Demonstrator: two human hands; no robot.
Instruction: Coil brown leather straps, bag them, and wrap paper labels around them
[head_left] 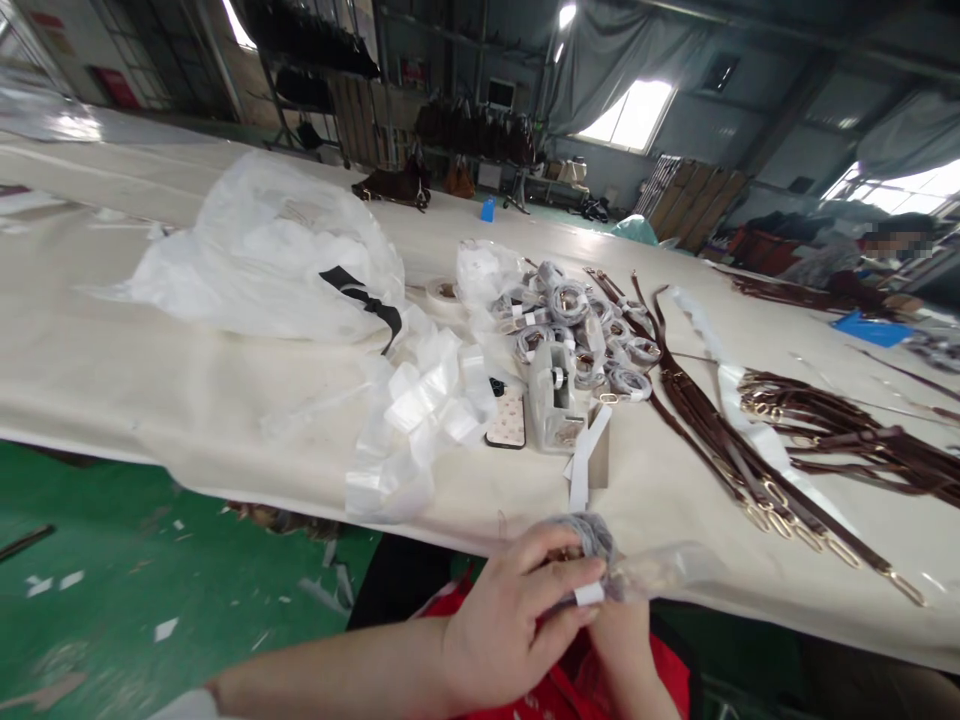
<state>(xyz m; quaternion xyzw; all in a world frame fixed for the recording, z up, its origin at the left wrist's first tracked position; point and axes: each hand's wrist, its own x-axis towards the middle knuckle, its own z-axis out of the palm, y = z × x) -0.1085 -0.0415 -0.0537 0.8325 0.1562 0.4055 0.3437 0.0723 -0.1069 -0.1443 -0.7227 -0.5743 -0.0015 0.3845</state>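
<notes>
At the table's near edge, my left hand (517, 610) is closed round a coiled strap (595, 537) covered in greyish wrapping, with a white paper label (589, 594) on its lower side. My right hand (621, 625) meets the same coil from below and right; its fingers are mostly hidden. A loose end of clear plastic wrap (667, 572) sticks out to the right of the coil. Just beyond the hands stand a tape dispenser (553, 400) and white paper strips (587, 460). Behind these lies a pile of wrapped coiled straps (568, 303).
A phone (507, 418) lies left of the dispenser, beside clear plastic sleeves (427, 400). A big plastic bag (262, 260) and a black strip (364, 300) are farther left. Brown leather straps (705, 420) with metal clips spread rightward. Another person (847, 260) is at the far right.
</notes>
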